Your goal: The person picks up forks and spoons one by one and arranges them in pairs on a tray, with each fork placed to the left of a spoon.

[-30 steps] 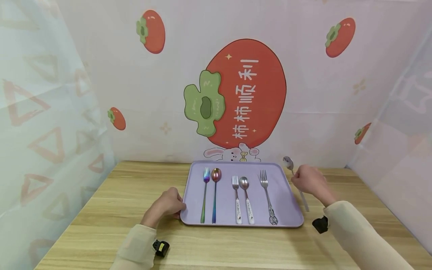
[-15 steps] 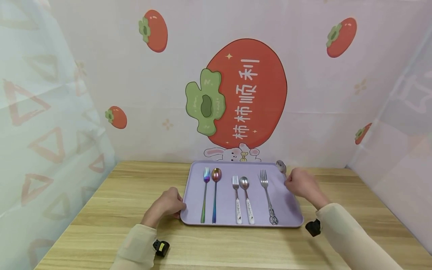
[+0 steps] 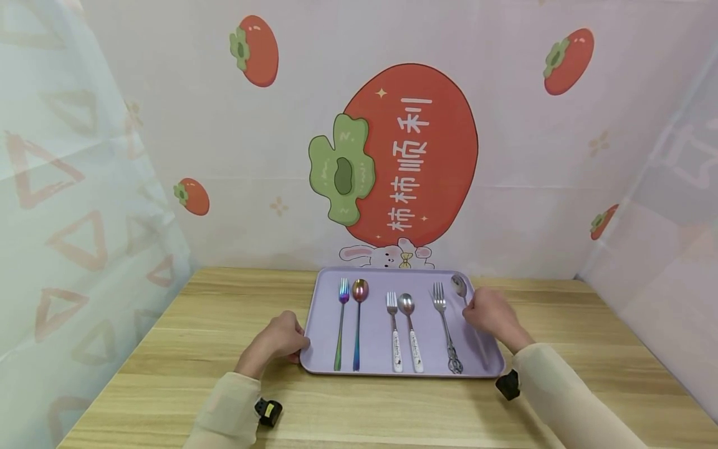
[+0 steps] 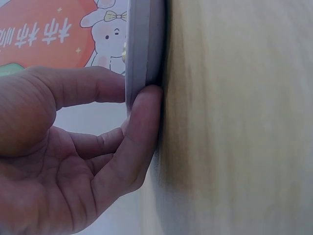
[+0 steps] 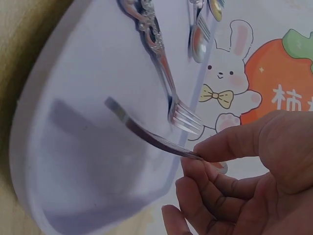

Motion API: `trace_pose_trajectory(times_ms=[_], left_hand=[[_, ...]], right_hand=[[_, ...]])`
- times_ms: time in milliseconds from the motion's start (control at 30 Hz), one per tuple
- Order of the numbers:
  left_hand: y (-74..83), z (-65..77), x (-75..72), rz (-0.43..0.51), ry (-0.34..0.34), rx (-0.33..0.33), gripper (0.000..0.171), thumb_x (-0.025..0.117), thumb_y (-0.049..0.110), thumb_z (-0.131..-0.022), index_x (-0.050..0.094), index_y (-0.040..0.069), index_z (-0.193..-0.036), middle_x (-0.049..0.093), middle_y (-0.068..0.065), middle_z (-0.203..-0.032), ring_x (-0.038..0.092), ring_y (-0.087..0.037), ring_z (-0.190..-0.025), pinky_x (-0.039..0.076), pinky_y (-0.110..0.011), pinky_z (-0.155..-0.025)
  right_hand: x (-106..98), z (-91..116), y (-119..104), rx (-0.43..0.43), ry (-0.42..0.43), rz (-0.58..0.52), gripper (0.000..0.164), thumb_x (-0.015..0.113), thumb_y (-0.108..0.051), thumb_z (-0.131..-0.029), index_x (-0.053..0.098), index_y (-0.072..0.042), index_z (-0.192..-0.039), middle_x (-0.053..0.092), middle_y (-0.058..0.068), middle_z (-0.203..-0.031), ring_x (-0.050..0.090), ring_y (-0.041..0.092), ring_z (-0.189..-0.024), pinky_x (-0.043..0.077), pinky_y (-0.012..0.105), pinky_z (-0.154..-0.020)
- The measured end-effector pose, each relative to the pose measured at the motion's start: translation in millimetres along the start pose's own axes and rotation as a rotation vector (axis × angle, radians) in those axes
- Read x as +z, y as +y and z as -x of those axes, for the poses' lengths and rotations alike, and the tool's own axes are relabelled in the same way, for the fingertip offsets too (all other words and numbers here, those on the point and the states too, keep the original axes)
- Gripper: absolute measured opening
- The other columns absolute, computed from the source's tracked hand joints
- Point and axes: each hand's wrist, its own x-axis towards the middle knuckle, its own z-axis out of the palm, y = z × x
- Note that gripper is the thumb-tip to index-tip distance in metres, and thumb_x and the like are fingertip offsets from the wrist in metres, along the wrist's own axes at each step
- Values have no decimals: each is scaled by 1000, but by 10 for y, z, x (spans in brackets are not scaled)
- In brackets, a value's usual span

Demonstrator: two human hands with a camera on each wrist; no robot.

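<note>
A lilac tray [image 3: 373,337] lies on the wooden table. My left hand [image 3: 277,337] holds its left edge; in the left wrist view, the thumb and a finger [image 4: 139,127] pinch the rim. Over the tray's right end, my right hand [image 3: 493,315] pinches a silver spoon [image 3: 459,285] between thumb and fingers. Its handle [image 5: 151,138] is raised off the tray, with a shadow below. Left of that spoon lies an ornate silver fork [image 3: 454,358]. Further left are a white-handled fork [image 3: 397,352] and spoon [image 3: 416,352], then a rainbow-coloured fork [image 3: 339,337] and spoon [image 3: 357,330].
The wooden table [image 3: 196,330] extends on both sides of the tray and in front of it. Behind it hangs a pale backdrop [image 3: 516,156] with printed persimmons and a rabbit. Light sheets close off the left and right sides.
My right hand has carried the silver spoon leftward, from beside the tray's right edge to over the tray. My left hand has stayed on the tray's left edge.
</note>
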Motion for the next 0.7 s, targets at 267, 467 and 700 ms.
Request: trace_pose_trajectory(times_ms=[267,467,700], left_hand=[[-19,-15,11,7,-2,-20,15,65,-4,-84,55,0,-73,61,-13,-67,62,-17,-52,56,-27,-51],[-10,-8,10,2,1,-11,17,65,-4,-84,54,1,-71,60,-13,-66,62,-17,-51,56,-27,-50],[-3,4,3,-7,0,-10,23,65,-3,-85,54,3,-66,60,-11,-63,62,-17,-50,55,-27,-50]], right_hand=[[105,-28,13,69,-37,-20,35,58,-8,-77,39,-18,-51,31,-7,-49,32,10,-45,24,23,-42],[144,-29,-3,86,-50,-25,35,59,-8,-79,39,-17,-52,33,-6,-50,36,12,-46,28,25,-43],[196,-18,-28,111,-54,0,31,60,-9,-79,41,-15,-56,41,0,-55,46,19,-52,37,32,-48]])
